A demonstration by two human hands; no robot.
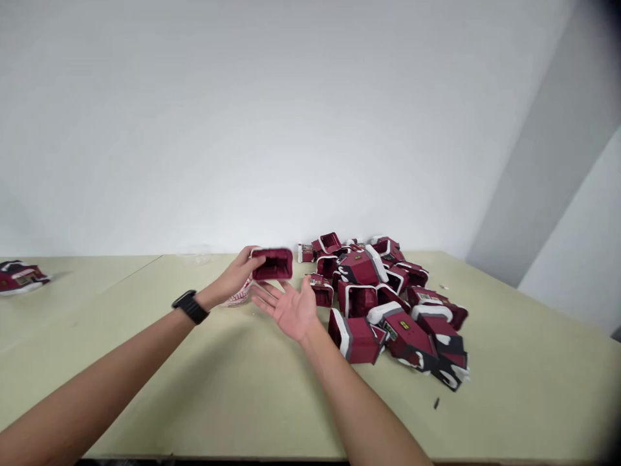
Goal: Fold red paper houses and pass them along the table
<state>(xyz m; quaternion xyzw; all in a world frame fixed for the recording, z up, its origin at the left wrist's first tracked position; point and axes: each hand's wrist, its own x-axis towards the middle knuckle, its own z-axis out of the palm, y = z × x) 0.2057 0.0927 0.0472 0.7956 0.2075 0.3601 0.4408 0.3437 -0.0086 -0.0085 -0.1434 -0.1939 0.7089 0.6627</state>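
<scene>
Hollow maroon piece held up left of the pile of maroon houses, opening toward me. My left hand pinches its left edge. My right hand, palm up, fingers spread, is nearer the pile; contact unclear. Another maroon house sits far left of the pile.

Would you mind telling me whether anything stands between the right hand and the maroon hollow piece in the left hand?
Nothing visible does: the right hand is open just below the maroon hollow piece in the picture, while the left hand grips its left end. The pile of similar pieces sits to the right, out of the way.
</scene>
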